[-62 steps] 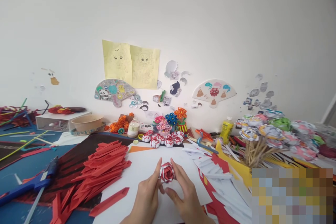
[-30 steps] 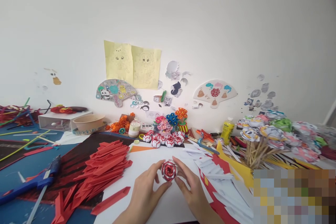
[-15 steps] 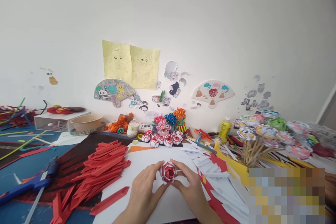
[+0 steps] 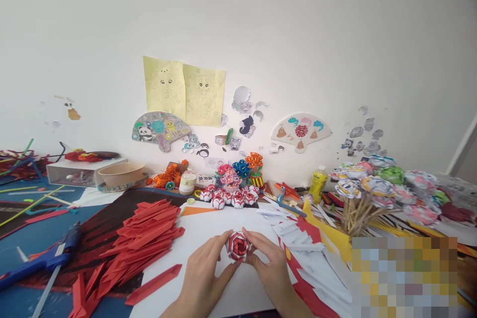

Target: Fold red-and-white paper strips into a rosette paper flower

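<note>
A red and white folded-paper rose (image 4: 238, 246) is held up between my two hands over a white sheet (image 4: 197, 231), its spiral top facing me. My left hand (image 4: 204, 271) pinches its left side with thumb and fingertips. From the other side my right hand (image 4: 271, 269) grips it the same way, fingers closed on the paper. Left of the sheet lies a heap of red folded paper strips (image 4: 143, 238), with one loose red strip (image 4: 154, 284) on the sheet's edge. White folded strips (image 4: 309, 253) are spread to the right.
Several finished red and white paper roses (image 4: 238, 198) sit behind the sheet. A blue glue gun (image 4: 61, 253) lies at left, near a beige bowl (image 4: 122, 175). At right are a yellow bottle (image 4: 318, 185) and paper flowers on sticks (image 4: 357, 208). A wall (image 4: 238, 20) closes off the back.
The rose has tilted or turned slightly between my fingers, both hands still holding it. The whole view has shifted a little; other things lie as before.
</note>
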A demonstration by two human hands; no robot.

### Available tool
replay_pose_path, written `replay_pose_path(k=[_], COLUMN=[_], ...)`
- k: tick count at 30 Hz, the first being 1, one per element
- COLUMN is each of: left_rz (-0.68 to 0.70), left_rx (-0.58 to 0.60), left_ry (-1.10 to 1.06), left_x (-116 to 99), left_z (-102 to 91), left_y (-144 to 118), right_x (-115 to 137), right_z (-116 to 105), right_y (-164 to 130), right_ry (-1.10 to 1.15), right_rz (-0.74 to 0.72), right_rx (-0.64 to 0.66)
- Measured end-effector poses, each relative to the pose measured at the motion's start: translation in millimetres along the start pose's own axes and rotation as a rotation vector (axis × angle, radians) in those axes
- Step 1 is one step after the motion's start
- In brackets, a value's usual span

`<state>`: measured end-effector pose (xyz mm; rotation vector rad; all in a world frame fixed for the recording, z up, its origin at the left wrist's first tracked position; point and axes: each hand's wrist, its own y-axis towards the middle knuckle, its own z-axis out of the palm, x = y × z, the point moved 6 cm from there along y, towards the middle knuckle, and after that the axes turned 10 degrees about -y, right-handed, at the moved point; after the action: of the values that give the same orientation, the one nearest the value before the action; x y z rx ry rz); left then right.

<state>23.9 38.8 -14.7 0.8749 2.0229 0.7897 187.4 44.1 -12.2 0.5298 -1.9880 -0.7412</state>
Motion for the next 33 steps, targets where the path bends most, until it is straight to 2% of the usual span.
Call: replay_pose_path(k=[16,21,27,33], left_rz=[-0.163,-0.112,0.010,0.088], left_rx=[0.057,0.051,0.075,0.100], left_ry=[-0.039,-0.008,0.102,0.165], left_x=[7,5,5,2], left_z=[4.6,0.1,-0.8,2.5], left_y=[3,4,2,1], right_x=[-1,6,3,8], right_z=[2,-3,-18,-21], right_y=[5,8,11,11], right_ry=[0.059,0.099,0.093,-0.010], right_rz=[0.082,0.065,0.154,0.082], right_rx=[0.066,0.117,0.027,-0.018])
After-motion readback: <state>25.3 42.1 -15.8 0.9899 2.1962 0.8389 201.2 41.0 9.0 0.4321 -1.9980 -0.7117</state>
